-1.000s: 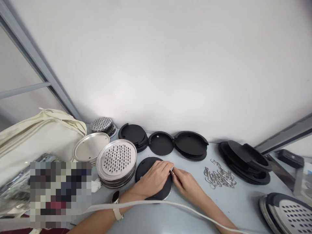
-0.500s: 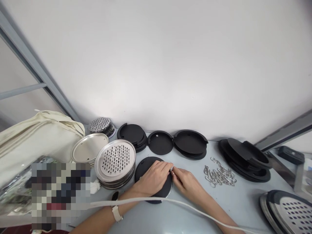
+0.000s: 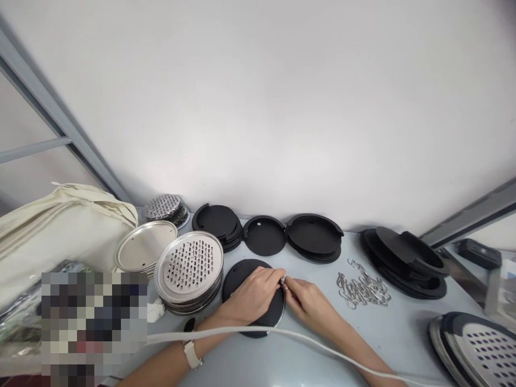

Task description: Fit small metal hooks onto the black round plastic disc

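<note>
A round black disc (image 3: 237, 275) with a shiny metal rim along its right side lies on the table, partly covered by my left hand (image 3: 258, 293). The left fingers are closed over the disc's right edge. My right hand (image 3: 304, 296) meets them there, thumb and forefinger pinched on a small metal wire clip (image 3: 283, 281), mostly hidden by the fingertips. To the right is a loose pile of metal wire clips (image 3: 363, 287). Left of the disc stands a stack of round metal grater plates (image 3: 192, 266).
Stacks of black round holders (image 3: 314, 236) line the wall, with more black holders (image 3: 407, 263) at right. Plain metal discs (image 3: 145, 244) and a cream bag (image 3: 72, 226) sit left. Perforated plates (image 3: 489, 344) lie front right. A white cable (image 3: 298, 333) crosses before my forearms.
Both hands stay at the disc's right edge, with only a tiny shift of the fingers. The view has moved slightly; nothing else has visibly changed.
</note>
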### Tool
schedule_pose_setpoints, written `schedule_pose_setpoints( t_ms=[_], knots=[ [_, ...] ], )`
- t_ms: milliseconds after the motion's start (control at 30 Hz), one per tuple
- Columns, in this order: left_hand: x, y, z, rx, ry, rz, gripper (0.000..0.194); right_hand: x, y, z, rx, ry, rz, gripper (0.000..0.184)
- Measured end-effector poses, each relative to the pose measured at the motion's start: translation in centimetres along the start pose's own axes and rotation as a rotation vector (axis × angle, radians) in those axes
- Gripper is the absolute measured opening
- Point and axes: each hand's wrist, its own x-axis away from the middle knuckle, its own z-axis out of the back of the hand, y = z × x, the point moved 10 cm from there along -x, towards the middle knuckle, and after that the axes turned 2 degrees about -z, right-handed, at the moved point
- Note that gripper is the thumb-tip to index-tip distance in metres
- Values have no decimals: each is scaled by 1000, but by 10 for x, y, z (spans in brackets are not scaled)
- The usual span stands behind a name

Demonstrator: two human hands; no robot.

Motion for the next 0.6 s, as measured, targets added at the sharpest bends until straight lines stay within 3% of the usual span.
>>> schedule_pose_setpoints(
  t_ms=[267,600],
  knots=[
    [1,-3,-1,21,22,-4,24,1,-9,2,15,-15,17,19],
    [2,1,-7,-58,-13,-61,25,0,-3,0,-96,-35,-22,19]
  ],
)
